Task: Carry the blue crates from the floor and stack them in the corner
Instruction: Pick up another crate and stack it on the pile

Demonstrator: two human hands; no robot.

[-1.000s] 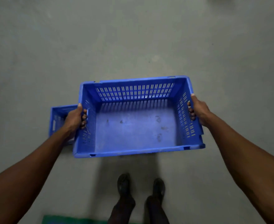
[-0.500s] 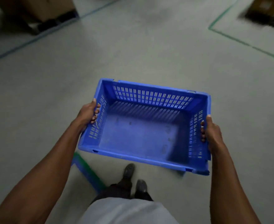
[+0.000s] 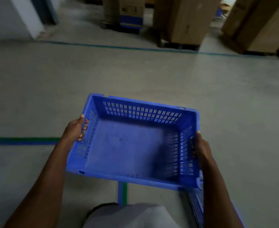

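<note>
An empty blue crate with slotted walls hangs in the air in front of me, tilted a little down to the right. My left hand grips its left handle hole, fingers curled through the wall. My right hand grips the right handle the same way. Below the crate's right corner, part of another blue crate shows on the floor, mostly hidden.
Grey concrete floor with green and blue tape lines. Tall cardboard boxes on pallets stand at the back, more boxes at the far right. A white pillar stands at the back left.
The view has swung up and turned: the cardboard boxes and pillar have come into sight. The crate stays held in both hands, now higher off the floor and farther from where it was lifted.
</note>
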